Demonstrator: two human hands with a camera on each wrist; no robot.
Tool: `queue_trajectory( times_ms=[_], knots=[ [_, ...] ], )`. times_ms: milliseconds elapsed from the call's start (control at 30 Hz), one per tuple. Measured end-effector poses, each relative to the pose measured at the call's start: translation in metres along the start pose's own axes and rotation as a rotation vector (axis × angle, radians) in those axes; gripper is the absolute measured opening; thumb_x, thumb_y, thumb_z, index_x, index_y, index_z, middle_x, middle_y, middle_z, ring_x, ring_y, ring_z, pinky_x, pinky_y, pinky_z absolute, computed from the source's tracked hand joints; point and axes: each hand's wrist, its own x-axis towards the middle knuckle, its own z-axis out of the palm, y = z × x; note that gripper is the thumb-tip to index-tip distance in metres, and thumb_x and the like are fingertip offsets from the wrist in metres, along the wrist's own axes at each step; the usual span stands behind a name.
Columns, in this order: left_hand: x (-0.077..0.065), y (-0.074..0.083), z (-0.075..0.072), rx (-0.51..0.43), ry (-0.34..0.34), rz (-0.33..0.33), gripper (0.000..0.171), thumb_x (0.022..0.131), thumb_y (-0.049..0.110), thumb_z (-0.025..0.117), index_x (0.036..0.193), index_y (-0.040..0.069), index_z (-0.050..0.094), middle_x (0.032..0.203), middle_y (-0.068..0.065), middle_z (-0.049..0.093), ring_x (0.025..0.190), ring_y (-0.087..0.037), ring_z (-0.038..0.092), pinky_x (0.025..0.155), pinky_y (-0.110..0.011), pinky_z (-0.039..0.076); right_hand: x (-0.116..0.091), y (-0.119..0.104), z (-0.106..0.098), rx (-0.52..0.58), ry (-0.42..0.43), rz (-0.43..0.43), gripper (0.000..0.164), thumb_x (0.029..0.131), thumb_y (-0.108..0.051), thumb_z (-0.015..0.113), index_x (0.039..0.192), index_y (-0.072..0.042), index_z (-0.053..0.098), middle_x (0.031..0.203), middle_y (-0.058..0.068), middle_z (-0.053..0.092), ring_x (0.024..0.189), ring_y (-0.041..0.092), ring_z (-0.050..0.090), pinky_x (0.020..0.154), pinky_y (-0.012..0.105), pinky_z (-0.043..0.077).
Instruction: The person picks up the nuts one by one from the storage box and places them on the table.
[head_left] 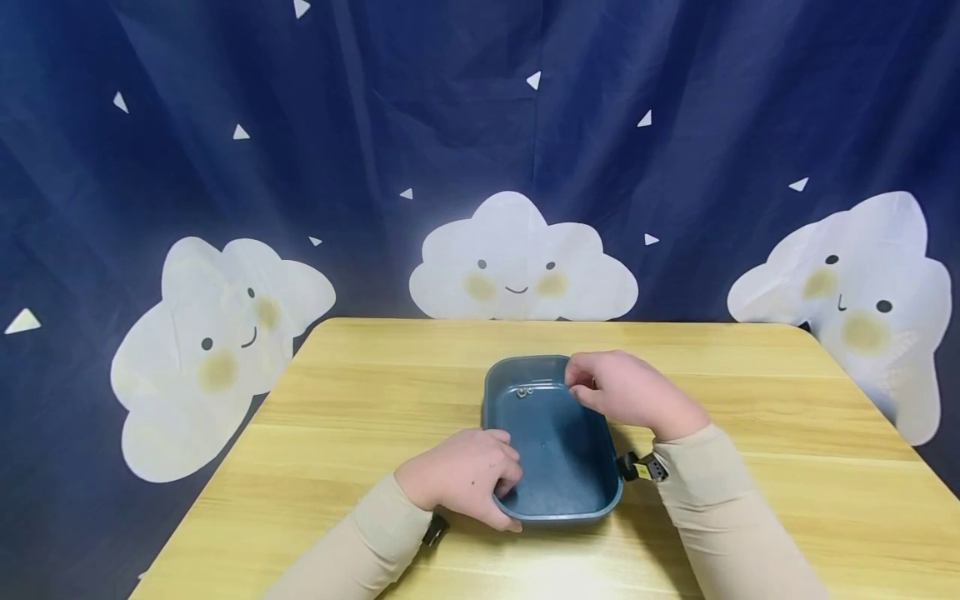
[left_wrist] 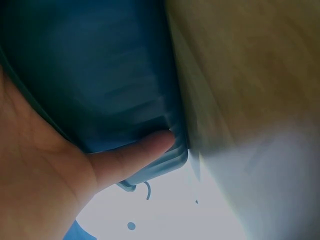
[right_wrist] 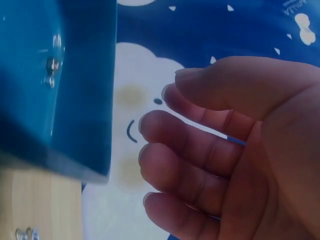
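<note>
A dark blue plastic bin (head_left: 558,475) lies between both hands in the head view. My left hand (head_left: 472,477) grips its near left corner, fingers over the rim; in the left wrist view the thumb (left_wrist: 142,152) lies along the outer wall. Beside the far right corner is my right hand (head_left: 618,387), fingers loosely bent with nothing between them. The right wrist view shows its fingertips (right_wrist: 157,160) apart from the bin's wall (right_wrist: 87,100). A few small shiny metal pieces that look like nuts (head_left: 522,392) sit at the bin's far end.
Small metal pieces (right_wrist: 26,234) also appear on the wood surface in the right wrist view. The light wooden table (head_left: 375,400) stretches out around the bin. Behind it hangs a dark blue curtain (head_left: 450,108) with smiling clouds. A black strap device (head_left: 641,467) sits by the right wrist.
</note>
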Motion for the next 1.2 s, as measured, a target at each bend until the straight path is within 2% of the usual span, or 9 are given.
queue_trajectory(
  times_ms=[300,433,633,900,1067,1200],
  knots=[
    [0.0,0.0,0.0,-0.005,0.009,0.006,0.051,0.07,0.062,0.08,0.057,0.028,0.045,0.064,0.021,0.037,0.069,-0.002,0.036,0.058,-0.014,0.028,0.013,-0.016,0.006,-0.028,-0.031,-0.055,0.005,0.092,-0.015,0.069,0.091,-0.02,0.066,0.075,-0.011,0.056,0.067,0.01,0.051,0.064,0.033,0.045],
    [-0.001,0.0,0.0,-0.026,0.005,0.0,0.05,0.071,0.061,0.08,0.057,0.028,0.045,0.064,0.021,0.038,0.07,-0.002,0.036,0.058,-0.013,0.028,0.02,-0.023,0.015,-0.06,-0.076,-0.046,0.005,0.092,-0.017,0.069,0.096,-0.02,0.068,0.085,-0.011,0.063,0.073,0.009,0.056,0.07,0.033,0.05],
    [-0.002,0.0,-0.001,-0.056,-0.004,-0.011,0.05,0.072,0.06,0.08,0.057,0.028,0.045,0.064,0.02,0.038,0.07,-0.001,0.037,0.057,-0.013,0.029,0.033,-0.031,0.026,-0.099,-0.136,-0.034,0.014,0.092,-0.017,0.071,0.105,-0.014,0.07,0.096,-0.005,0.067,0.079,0.012,0.058,0.077,0.036,0.052],
    [-0.002,0.002,0.001,-0.068,-0.011,-0.017,0.048,0.072,0.06,0.08,0.058,0.028,0.047,0.065,0.02,0.04,0.07,-0.002,0.037,0.057,-0.013,0.029,0.053,-0.021,0.053,-0.135,-0.181,0.024,0.022,0.092,-0.016,0.068,0.113,-0.009,0.07,0.107,0.003,0.067,0.09,0.019,0.063,0.082,0.04,0.053],
    [0.0,0.002,0.001,-0.051,0.003,0.003,0.049,0.072,0.06,0.08,0.058,0.027,0.046,0.065,0.019,0.039,0.07,-0.003,0.037,0.059,-0.013,0.029,0.056,-0.01,0.065,-0.169,-0.185,0.06,0.03,0.09,-0.017,0.069,0.119,-0.009,0.069,0.112,0.005,0.062,0.088,0.018,0.061,0.08,0.039,0.052],
    [0.0,0.001,0.001,-0.029,0.006,-0.001,0.051,0.07,0.06,0.081,0.057,0.027,0.044,0.064,0.02,0.038,0.07,-0.004,0.036,0.059,-0.014,0.028,0.058,-0.006,0.069,-0.178,-0.201,0.069,0.034,0.089,-0.016,0.069,0.122,-0.008,0.068,0.11,0.005,0.06,0.085,0.017,0.059,0.078,0.037,0.052]
  ],
)
